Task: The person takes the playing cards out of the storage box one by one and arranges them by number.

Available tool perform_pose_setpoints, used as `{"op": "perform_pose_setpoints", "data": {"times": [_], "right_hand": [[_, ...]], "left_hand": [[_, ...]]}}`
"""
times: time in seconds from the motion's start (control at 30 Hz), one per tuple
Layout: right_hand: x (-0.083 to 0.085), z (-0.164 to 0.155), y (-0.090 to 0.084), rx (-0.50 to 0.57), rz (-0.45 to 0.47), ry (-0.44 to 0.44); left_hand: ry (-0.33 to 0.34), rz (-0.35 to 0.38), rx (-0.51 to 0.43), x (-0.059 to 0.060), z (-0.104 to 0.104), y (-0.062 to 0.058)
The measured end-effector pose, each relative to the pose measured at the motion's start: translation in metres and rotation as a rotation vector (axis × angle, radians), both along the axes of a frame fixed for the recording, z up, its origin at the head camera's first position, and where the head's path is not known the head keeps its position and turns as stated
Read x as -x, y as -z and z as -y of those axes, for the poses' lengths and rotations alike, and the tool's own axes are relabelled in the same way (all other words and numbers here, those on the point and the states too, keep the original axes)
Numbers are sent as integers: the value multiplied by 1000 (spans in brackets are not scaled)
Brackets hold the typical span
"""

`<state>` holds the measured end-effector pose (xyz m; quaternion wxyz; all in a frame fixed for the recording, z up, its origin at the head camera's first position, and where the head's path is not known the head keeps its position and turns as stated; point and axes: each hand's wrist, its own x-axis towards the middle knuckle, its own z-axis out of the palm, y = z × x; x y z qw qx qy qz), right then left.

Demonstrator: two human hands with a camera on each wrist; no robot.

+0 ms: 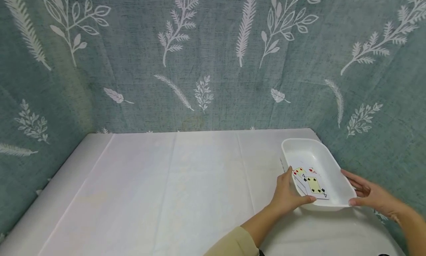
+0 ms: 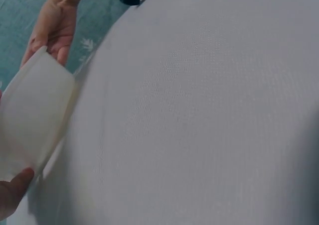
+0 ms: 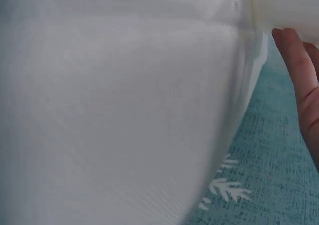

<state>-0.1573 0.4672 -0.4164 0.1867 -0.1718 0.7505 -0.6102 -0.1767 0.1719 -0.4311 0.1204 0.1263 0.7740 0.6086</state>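
A white plastic tray [image 1: 311, 152] with raised walls is at the right of the table. Playing cards lie in its near left part, among them a four of spades [image 1: 313, 185] and, partly covered, a red-suit card [image 1: 298, 171]. My left hand [image 1: 287, 196] grips the tray's near left corner, thumb over the rim and fingers along the outer side. Opposite it, my right hand [image 1: 376, 194] holds the right wall, its thumb at the near right corner. In the right wrist view its fingers touch the tray's outer side. Whether the tray is lifted, I cannot tell.
A white cloth covers the table [image 1: 159, 185], with fold lines running across it. Green-blue fabric with white leaf prints [image 1: 219, 64] hangs behind and on both sides, close to the tray's right side. A small dark object [image 1: 384, 254] shows at the bottom right edge.
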Motion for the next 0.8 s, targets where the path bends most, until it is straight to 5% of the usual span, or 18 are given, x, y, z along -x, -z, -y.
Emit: {"op": "perform_pose_setpoints", "data": {"times": [0.17, 0.37, 0.8], "right_hand": [[3, 7, 0, 83, 41, -54], [7, 16, 1, 191, 51, -130], [9, 35, 4, 107, 40, -42]], "left_hand": [[29, -24, -13, 5, 7, 1], [63, -63, 79, 9, 17, 1], [15, 21, -27, 10, 37, 3]]}}
